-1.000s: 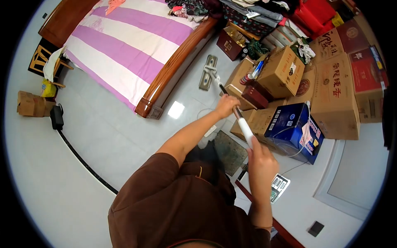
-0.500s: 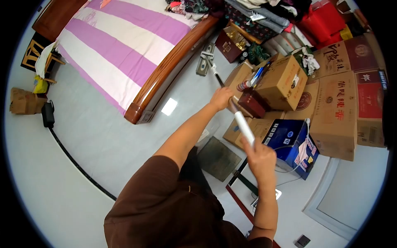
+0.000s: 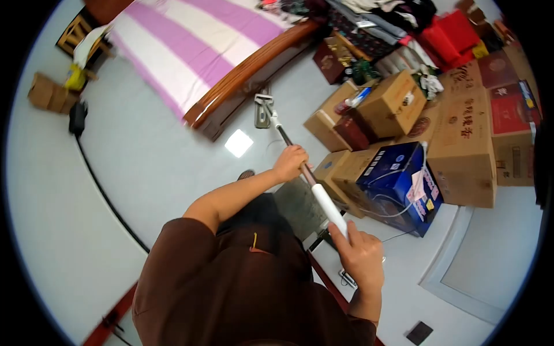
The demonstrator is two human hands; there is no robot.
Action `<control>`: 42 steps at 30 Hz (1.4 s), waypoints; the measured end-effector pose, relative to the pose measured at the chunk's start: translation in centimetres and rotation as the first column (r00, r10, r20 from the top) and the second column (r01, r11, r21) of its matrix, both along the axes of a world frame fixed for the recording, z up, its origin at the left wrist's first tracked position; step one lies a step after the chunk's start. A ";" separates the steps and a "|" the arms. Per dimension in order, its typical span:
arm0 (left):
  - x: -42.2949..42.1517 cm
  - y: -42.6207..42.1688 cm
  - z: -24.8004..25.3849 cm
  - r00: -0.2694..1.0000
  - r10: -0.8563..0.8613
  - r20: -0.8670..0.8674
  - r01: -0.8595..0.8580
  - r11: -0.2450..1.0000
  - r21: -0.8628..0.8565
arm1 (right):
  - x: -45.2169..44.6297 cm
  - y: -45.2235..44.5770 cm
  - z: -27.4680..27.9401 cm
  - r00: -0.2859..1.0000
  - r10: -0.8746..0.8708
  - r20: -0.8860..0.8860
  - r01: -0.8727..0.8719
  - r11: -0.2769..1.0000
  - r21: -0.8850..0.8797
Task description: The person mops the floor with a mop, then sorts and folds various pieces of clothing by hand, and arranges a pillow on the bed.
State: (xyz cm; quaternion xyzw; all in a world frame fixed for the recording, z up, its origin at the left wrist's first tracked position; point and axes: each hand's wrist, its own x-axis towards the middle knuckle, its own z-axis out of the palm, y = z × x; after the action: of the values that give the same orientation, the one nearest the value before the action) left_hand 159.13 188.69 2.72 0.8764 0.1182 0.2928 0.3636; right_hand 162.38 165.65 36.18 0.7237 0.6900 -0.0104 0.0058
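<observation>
A flat mop (image 3: pixel 329 209) with a long pole runs diagonally up from my body. My right hand (image 3: pixel 359 254) grips the white sleeve at the near end of its handle. Further up the pole, my left hand (image 3: pixel 290 164) is wrapped round the darker section. The mop's flat rectangular head (image 3: pixel 262 117) lies on the light floor tiles, close to the wooden bed frame (image 3: pixel 248 75). My fingers are closed on the pole in both places.
Stacked cardboard boxes (image 3: pixel 461 138) and a blue box (image 3: pixel 398 184) with a white cable stand at the right. A dark square mat (image 3: pixel 300 210) lies near my feet. Clothes (image 3: pixel 375 29) are heaped at the back. A black floor cable (image 3: pixel 98 184) runs along the left wall.
The mop head has come back toward me and slightly left along the bed. My left hand has moved down and left, and my right hand a little lower. The camera view has shifted.
</observation>
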 end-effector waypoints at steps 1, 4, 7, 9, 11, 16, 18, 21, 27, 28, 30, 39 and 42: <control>-0.7 -1.3 -0.2 0.999 0.023 0.033 -0.023 1.000 0.013 | -0.2 -1.9 -0.2 1.000 0.015 0.019 -0.015 1.000 0.010; -4.8 -6.7 1.1 0.998 0.057 0.021 -0.057 0.998 -0.012 | -1.7 -6.1 1.0 0.999 0.043 -0.022 -0.042 0.999 0.035; -8.1 -11.2 3.5 0.997 0.074 0.004 -0.074 0.996 -0.051 | -2.9 -8.3 3.9 0.995 0.075 -0.072 -0.072 0.996 0.043; -10.2 -13.2 4.8 0.997 0.075 0.004 -0.075 0.996 -0.055 | -4.0 -9.4 5.3 0.990 0.095 -0.101 -0.092 0.995 0.037; -11.9 -14.3 6.6 0.998 0.068 -0.008 -0.068 0.997 -0.042 | -4.7 -9.3 7.0 0.979 0.095 -0.178 -0.092 0.995 0.023; -16.4 -15.6 8.9 0.982 -0.054 -0.181 0.028 0.990 -0.142 | -6.8 -8.5 10.4 0.947 0.130 -0.295 -0.149 0.988 -0.042; -18.5 -15.8 9.9 0.961 -0.105 -0.254 0.062 0.984 -0.169 | -7.7 -8.0 11.2 0.941 0.131 -0.312 -0.166 0.982 -0.089; -21.8 -15.2 10.0 0.956 -0.109 -0.271 0.053 0.977 -0.205 | -8.3 -6.6 10.7 0.915 0.175 -0.364 -0.212 0.975 -0.064; -30.5 -12.7 7.6 0.931 0.056 -0.361 -0.136 0.971 -0.198 | -13.2 -1.8 6.6 0.840 0.246 -0.484 -0.258 0.965 0.044; -32.1 -12.1 7.5 0.931 0.087 -0.355 -0.160 0.971 -0.179 | -14.4 -1.4 5.9 0.842 0.263 -0.470 -0.266 0.962 0.061; -35.0 -10.8 7.3 0.915 0.132 -0.381 -0.190 0.975 -0.118 | -16.7 -0.6 4.5 0.851 0.292 -0.437 -0.275 0.956 0.104; -39.9 -5.0 0.2 0.808 0.128 -0.575 -0.127 0.991 0.042 | -20.9 1.5 -4.7 0.896 0.026 -0.444 -0.108 0.981 -0.159; -40.6 -5.9 -1.4 0.768 0.050 -0.639 -0.024 0.998 0.050 | -23.2 -0.7 -4.7 0.937 -0.118 -0.328 -0.002 0.939 -0.344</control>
State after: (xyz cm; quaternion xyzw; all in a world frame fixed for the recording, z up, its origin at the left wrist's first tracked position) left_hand 118.54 182.75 1.29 0.9281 0.2464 -0.0134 0.2788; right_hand 139.15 164.91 31.43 0.7191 0.6462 -0.2555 0.0093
